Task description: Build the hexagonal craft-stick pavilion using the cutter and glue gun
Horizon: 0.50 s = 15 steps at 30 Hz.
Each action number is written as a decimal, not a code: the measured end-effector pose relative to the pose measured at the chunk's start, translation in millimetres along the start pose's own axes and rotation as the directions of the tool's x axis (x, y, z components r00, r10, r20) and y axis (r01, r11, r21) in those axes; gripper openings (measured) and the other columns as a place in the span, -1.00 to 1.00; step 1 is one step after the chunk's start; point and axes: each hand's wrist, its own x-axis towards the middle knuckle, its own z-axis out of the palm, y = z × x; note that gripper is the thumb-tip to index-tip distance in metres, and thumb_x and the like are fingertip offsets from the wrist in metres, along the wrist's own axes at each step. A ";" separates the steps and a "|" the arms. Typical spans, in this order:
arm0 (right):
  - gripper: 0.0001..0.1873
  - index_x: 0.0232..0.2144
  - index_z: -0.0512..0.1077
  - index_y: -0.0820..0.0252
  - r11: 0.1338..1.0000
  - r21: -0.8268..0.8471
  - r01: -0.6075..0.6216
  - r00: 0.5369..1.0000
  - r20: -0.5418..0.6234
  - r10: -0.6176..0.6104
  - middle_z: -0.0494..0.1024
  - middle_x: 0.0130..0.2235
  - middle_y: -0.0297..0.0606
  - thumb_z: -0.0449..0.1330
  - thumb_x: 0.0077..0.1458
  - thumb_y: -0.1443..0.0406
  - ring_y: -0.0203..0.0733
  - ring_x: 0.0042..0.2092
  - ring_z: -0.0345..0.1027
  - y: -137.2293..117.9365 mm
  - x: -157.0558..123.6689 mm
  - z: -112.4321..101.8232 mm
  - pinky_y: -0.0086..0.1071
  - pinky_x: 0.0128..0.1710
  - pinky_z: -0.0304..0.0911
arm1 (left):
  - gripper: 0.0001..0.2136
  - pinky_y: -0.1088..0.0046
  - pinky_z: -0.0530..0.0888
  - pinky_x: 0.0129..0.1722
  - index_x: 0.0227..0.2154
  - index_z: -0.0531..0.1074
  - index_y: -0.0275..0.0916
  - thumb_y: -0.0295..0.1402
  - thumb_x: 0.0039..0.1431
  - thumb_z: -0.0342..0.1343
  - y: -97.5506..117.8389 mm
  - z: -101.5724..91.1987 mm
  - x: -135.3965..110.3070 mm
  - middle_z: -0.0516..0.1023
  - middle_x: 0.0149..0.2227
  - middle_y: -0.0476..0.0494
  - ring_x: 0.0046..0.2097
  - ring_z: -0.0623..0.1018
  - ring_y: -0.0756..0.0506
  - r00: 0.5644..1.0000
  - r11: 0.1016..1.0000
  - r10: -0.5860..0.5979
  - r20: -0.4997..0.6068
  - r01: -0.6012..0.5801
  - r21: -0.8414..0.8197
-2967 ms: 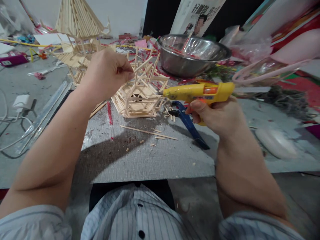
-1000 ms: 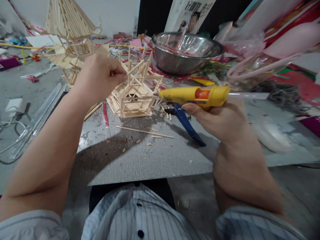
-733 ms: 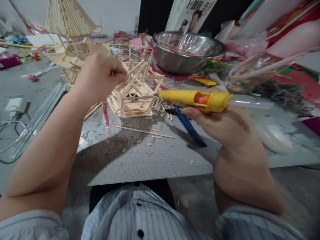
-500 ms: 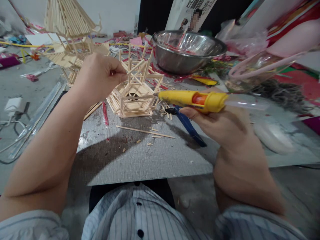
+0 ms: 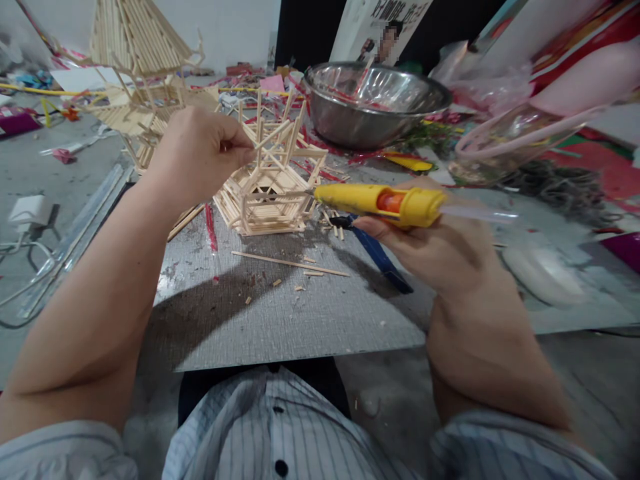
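Head view: the table (image 5: 300, 327) is crowded, and that looks like the main hazard, since a sideways slip by either hand has something to hit. At far left the tower (image 5: 136, 40) rises just beyond the left hand (image 5: 200, 143), so a swing of that hand could knock its thin posts. On the other side, the steel bowl (image 5: 355, 127) leaves little room behind the frame (image 5: 273, 220). This frame sits mid-table, right of the tower and nearer than the bowl; its slender uprights could snap or lean out of square if pressed.

The fingers of the right hand (image 5: 430, 250) are wrapped round the glue gun (image 5: 365, 201), whose nozzle (image 5: 309, 192) points left at the frame's right edge; whether they touch, I cannot tell. If it is hot, drifting left could smear glue on the wrong joint or burn the left fingers. A blue tool (image 5: 384, 261) lies beneath the gun, where a dropping wrist could bump it.

The left fingers pinch the end of a stick (image 5: 274, 135) slanting up to the right over the frame; so small a hold could let it twist or fall. Nearer, a loose strip (image 5: 290, 263) and offcuts (image 5: 313, 273) could catch stray drips.
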 end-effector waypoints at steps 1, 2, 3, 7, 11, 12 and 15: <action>-0.64 -0.27 0.38 -0.02 1.000 -0.030 0.005 1.000 -0.028 -0.006 0.45 -0.40 -0.28 0.17 0.09 -0.11 0.01 -0.22 0.43 0.3 0.0 0.5 -0.24 -0.37 0.29 | -0.90 0.45 0.33 -0.31 -0.41 0.61 -0.20 -0.34 0.04 0.22 -0.4 0.0 -0.1 0.51 -0.51 0.04 -0.44 0.42 0.03 1.000 1.000 0.004 -0.004 -0.004 -0.004; -0.63 -0.29 0.38 -0.01 0.997 -0.071 0.010 0.998 -0.063 -0.014 0.45 -0.41 -0.29 0.16 0.09 -0.12 -0.01 -0.25 0.43 0.3 -0.1 1.0 -0.23 -0.37 0.29 | -0.89 0.46 0.33 -0.31 -0.42 0.61 -0.20 -0.33 0.04 0.21 -0.6 0.1 -0.2 0.51 -0.51 0.04 -0.44 0.42 0.03 1.000 1.000 0.009 -0.008 -0.009 -0.009; -0.61 -0.30 0.38 0.00 0.994 -0.112 0.013 0.995 -0.092 -0.024 0.45 -0.42 -0.29 0.15 0.09 -0.14 -0.02 -0.29 0.42 -0.1 -0.3 1.4 -0.23 -0.37 0.29 | -0.89 0.47 0.33 -0.32 -0.42 0.61 -0.20 -0.33 0.04 0.20 -0.8 0.0 -0.4 0.52 -0.51 0.04 -0.44 0.42 0.03 1.000 1.000 0.011 -0.011 -0.011 -0.012; -0.53 -0.32 0.37 0.03 0.985 -0.170 0.007 0.997 -0.080 -0.021 0.46 -0.43 -0.28 0.09 0.09 -0.20 -0.03 -0.35 0.40 -3.7 -0.2 0.6 -0.19 -0.37 0.27 | -0.89 0.47 0.29 -0.34 -0.41 0.62 -0.21 -0.34 0.04 0.21 0.3 -0.1 -0.4 0.54 -0.50 0.02 -0.43 0.42 0.03 1.000 1.000 -0.003 0.003 0.003 -0.006; -0.49 -0.32 0.34 0.01 0.980 -0.200 -0.011 0.999 -0.054 0.000 0.46 -0.41 -0.25 0.05 0.08 -0.25 -0.01 -0.32 0.41 -6.4 0.8 -1.2 -0.20 -0.37 0.25 | -0.90 0.46 0.29 -0.31 -0.39 0.63 -0.21 -0.35 0.07 0.22 4.0 -2.6 -0.9 0.56 -0.46 0.00 -0.40 0.43 0.01 0.999 0.999 -0.046 0.028 0.045 0.007; -0.48 -0.31 0.35 0.02 0.978 -0.209 -0.007 0.998 -0.061 -0.006 0.46 -0.41 -0.24 0.03 0.08 -0.26 0.01 -0.30 0.41 -6.2 1.0 -1.0 -0.20 -0.37 0.25 | -0.89 0.46 0.29 -0.31 -0.38 0.63 -0.21 -0.35 0.08 0.21 5.1 -4.0 -1.4 0.57 -0.45 0.00 -0.39 0.44 0.01 0.998 0.999 -0.045 0.044 0.045 0.003; -0.43 -0.29 0.37 0.05 0.973 -0.231 0.021 0.995 -0.087 -0.042 0.44 -0.42 -0.22 0.01 0.09 -0.27 0.02 -0.30 0.41 -4.4 1.2 1.0 -0.19 -0.38 0.24 | -0.84 0.45 0.28 -0.29 -0.34 0.63 -0.20 -0.33 0.13 0.16 8.1 -8.5 -3.1 0.59 -0.39 -0.04 -0.34 0.45 -0.01 0.995 0.999 -0.034 0.096 0.036 -0.016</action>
